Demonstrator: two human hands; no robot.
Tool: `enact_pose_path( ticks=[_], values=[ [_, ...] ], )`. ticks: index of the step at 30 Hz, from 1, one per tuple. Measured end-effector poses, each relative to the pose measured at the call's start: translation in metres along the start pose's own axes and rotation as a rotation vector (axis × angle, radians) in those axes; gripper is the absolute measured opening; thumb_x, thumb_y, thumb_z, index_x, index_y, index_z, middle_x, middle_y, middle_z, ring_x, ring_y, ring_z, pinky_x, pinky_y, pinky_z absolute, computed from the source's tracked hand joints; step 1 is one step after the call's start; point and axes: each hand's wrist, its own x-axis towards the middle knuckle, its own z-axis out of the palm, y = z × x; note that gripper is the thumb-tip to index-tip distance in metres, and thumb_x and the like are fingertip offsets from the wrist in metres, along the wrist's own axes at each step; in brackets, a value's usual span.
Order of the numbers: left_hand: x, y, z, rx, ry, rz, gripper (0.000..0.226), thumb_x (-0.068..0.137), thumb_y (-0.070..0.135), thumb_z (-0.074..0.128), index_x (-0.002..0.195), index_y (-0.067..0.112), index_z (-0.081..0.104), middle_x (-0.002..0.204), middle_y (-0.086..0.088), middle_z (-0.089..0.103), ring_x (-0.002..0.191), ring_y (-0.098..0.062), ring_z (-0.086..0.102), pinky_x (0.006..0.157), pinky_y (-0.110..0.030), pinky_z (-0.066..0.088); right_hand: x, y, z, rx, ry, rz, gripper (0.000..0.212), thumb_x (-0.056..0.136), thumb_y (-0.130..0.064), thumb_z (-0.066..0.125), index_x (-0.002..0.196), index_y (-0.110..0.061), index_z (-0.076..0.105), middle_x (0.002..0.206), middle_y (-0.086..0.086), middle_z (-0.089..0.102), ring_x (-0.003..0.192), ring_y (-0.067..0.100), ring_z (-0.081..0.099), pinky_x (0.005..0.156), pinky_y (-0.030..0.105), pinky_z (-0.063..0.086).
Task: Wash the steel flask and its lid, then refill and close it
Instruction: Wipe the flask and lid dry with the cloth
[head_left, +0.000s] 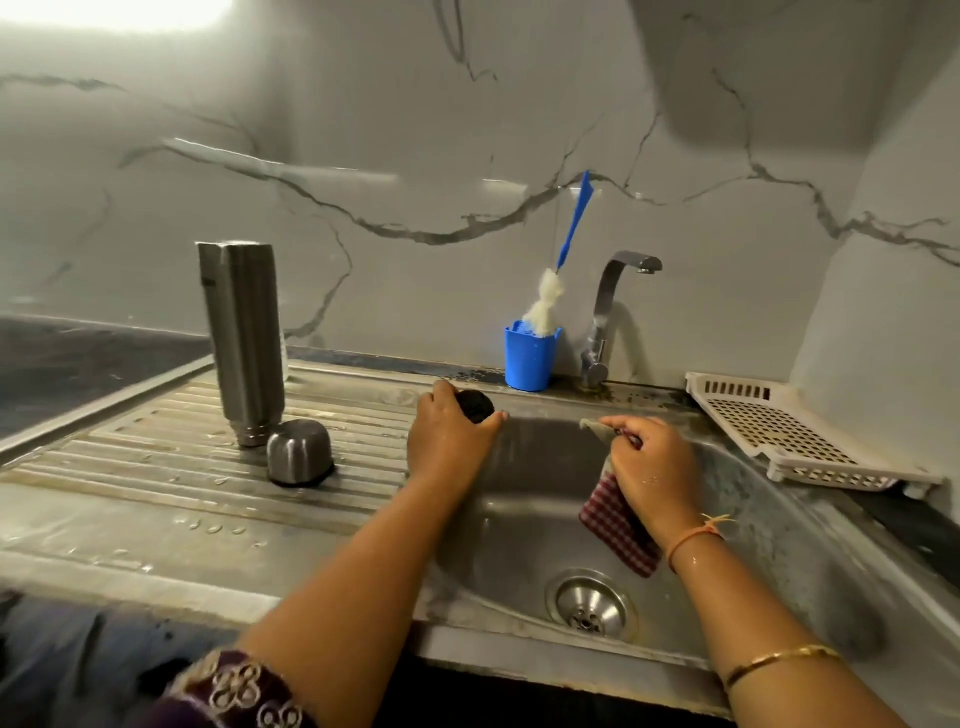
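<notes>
The flask (241, 343) stands mouth-down near the back edge of the drainboard (130, 467), smooth wet steel, rigid and likely slippery, so best gripped mid-body. Its domed steel cup (300, 452) sits just beside. The left hand (449, 441) grips a ribbed black lid (475, 405), probably plastic, at the back rim of the sink (550, 400); the right hand (654, 467) pinches a soft checked cloth (618, 525).

The front half of the drainboard (156, 499) is free. Near its back edge the flask (241, 343) stands upside down, with the steel cup (300, 452) just beside it. At the back-left corner of the sink (524, 483) the left hand (449, 441) grips a black stopper (475, 405). The right hand (654, 467) dangles a checked cloth (618, 525) into the right side, while the drain (589, 605) lies uncovered. A blue holder (530, 358) with a brush (571, 223) and the tap (608, 312) crowd the back edge, and a white rack (789, 436) covers the right rim.
</notes>
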Motion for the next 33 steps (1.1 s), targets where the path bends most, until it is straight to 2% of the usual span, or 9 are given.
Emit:
enact_pose_path(
  ticks=[6,11,14,16,22,26,29,31,33],
  values=[
    [0.048,-0.024,-0.038,0.234,0.019,-0.032,0.055,0.087,0.035,0.067,0.124,0.007,0.038,0.12,-0.016,0.059,0.11,-0.035,0.056,0.085,-0.041,0.046,0.0,-0.004,0.008,0.009,-0.04,-0.067,0.03,0.089,-0.001,0.048,0.106,-0.011,0.071,0.109,0.006,0.063,0.092,0.012,0.052,0.081,0.024,0.041],
    [0.066,-0.04,-0.042,0.52,-0.024,0.019,0.055,0.091,0.045,0.057,0.126,0.009,0.037,0.119,-0.014,0.061,0.108,-0.034,0.058,0.077,-0.038,0.043,-0.001,-0.006,0.011,0.016,-0.089,-0.123,0.029,0.09,-0.002,0.049,0.108,-0.011,0.07,0.107,0.002,0.061,0.094,0.012,0.053,0.084,0.022,0.042],
    [0.068,-0.051,-0.041,0.792,-0.063,0.056,0.06,0.091,0.054,0.05,0.13,0.011,0.038,0.125,-0.013,0.058,0.12,-0.031,0.05,0.093,-0.041,0.038,-0.001,-0.006,0.012,0.01,-0.1,-0.118,0.029,0.091,-0.003,0.049,0.11,-0.011,0.069,0.108,0.002,0.06,0.095,0.011,0.052,0.086,0.022,0.042],
    [0.069,-0.059,-0.04,0.857,-0.087,0.046,0.059,0.092,0.056,0.045,0.13,0.012,0.039,0.128,-0.012,0.056,0.125,-0.031,0.044,0.101,-0.044,0.031,0.0,-0.006,0.012,0.012,-0.101,-0.118,0.029,0.091,-0.003,0.048,0.11,-0.011,0.069,0.109,0.002,0.061,0.096,0.011,0.052,0.086,0.021,0.042],
    [0.072,-0.069,-0.039,0.904,-0.052,0.026,0.055,0.094,0.055,0.04,0.128,0.012,0.043,0.132,-0.012,0.054,0.134,-0.032,0.034,0.112,-0.057,0.014,-0.001,-0.008,0.011,0.017,-0.114,-0.116,0.03,0.091,-0.003,0.048,0.111,-0.011,0.069,0.111,0.003,0.061,0.099,0.014,0.055,0.087,0.02,0.041],
    [0.072,-0.065,-0.042,0.98,-0.053,0.045,0.068,0.09,0.062,0.041,0.139,0.014,0.037,0.146,-0.013,0.04,0.144,-0.033,0.014,0.112,-0.06,0.004,0.0,-0.007,0.011,0.032,-0.123,-0.102,0.031,0.09,-0.002,0.048,0.109,-0.011,0.07,0.11,0.003,0.061,0.101,0.016,0.056,0.088,0.021,0.042],
    [0.068,-0.055,-0.041,0.932,-0.007,0.112,0.069,0.09,0.062,0.041,0.141,0.015,0.036,0.151,-0.013,0.032,0.146,-0.033,0.006,0.114,-0.056,0.003,0.0,-0.006,0.012,0.047,-0.124,-0.088,0.031,0.09,-0.002,0.048,0.11,-0.012,0.069,0.109,0.002,0.061,0.1,0.014,0.055,0.087,0.018,0.042],
    [0.056,-0.038,-0.034,0.656,0.135,0.273,0.047,0.092,0.047,0.05,0.128,0.018,0.05,0.143,-0.011,0.044,0.143,-0.03,0.018,0.114,-0.049,0.011,0.002,-0.005,0.012,0.099,-0.106,-0.038,0.03,0.092,-0.002,0.047,0.111,-0.011,0.068,0.106,-0.001,0.06,0.097,0.011,0.054,0.081,0.011,0.041],
    [0.033,-0.009,-0.018,0.242,0.225,0.36,0.024,0.09,0.03,0.057,0.111,0.019,0.062,0.126,-0.008,0.056,0.13,-0.028,0.036,0.107,-0.041,0.026,0.005,-0.004,0.01,0.215,-0.058,0.098,0.03,0.093,-0.004,0.046,0.113,-0.012,0.067,0.102,-0.003,0.06,0.095,0.01,0.054,0.071,0.007,0.039]
  ],
)
